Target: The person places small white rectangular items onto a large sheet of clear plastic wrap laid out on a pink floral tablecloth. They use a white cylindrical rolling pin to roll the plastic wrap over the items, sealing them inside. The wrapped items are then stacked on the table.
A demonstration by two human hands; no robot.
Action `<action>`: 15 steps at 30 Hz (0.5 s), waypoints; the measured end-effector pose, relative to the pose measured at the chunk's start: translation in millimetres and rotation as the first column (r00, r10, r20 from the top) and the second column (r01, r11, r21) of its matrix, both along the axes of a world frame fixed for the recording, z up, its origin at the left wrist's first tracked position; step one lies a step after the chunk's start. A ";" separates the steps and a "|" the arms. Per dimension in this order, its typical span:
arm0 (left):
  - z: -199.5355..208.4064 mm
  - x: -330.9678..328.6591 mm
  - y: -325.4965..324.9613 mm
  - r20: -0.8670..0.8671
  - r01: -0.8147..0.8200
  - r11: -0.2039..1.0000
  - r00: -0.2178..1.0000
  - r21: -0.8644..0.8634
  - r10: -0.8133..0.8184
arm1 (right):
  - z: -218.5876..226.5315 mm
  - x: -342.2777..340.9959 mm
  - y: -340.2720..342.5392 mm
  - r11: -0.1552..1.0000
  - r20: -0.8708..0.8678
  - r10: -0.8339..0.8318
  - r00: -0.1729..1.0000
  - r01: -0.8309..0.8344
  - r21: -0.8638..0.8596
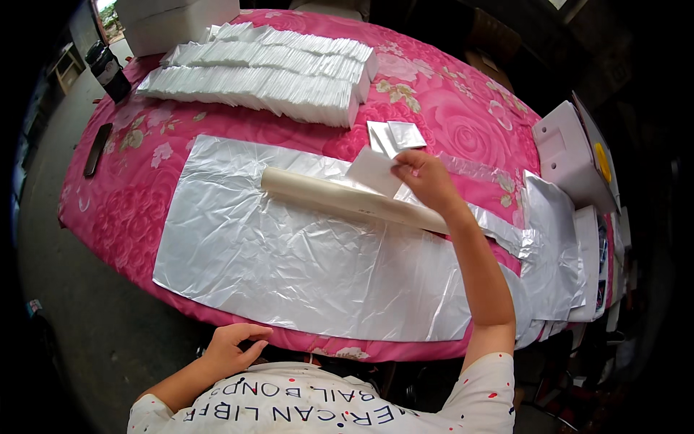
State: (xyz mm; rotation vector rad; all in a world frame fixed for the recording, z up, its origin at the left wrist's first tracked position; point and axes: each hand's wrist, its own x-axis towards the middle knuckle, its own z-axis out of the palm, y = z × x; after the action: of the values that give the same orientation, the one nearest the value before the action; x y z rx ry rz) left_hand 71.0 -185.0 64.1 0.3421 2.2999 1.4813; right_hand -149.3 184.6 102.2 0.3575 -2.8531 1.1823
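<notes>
In my right hand [425, 179] a flat white square piece [372, 172] is pinched between thumb and fingers, above a long cream tube [347, 199]. Beneath the tube lies a large wrinkled silver foil sheet [303, 271], spread across the near side of the table. Just beyond my right hand rest a few small silver-white squares [406, 135]. My left hand [235, 349] is at the table's front edge, below the foil, with thumb and fingers apart and nothing in it.
Long rows of packed thin white pieces [253, 87] cover the far side of the pink floral tablecloth [463, 123]. A white box [181, 25] stands behind them. At the left are a dark bottle [108, 71] and a dark narrow object [97, 150]. White foam boxes [567, 155] and more foil [549, 253] sit right.
</notes>
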 end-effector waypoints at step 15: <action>0.2 -23.1 3.7 -0.017 0.006 1.000 1.000 0.026 -0.006 | -26.3 48.7 0.5 0.976 -0.156 0.091 0.984 -0.057 0.209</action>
State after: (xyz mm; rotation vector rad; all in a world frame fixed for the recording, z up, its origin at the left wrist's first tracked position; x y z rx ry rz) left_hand 47.9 -181.3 64.4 0.3698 2.2918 1.5125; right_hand -100.5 185.0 75.9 0.5462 -2.8422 0.8265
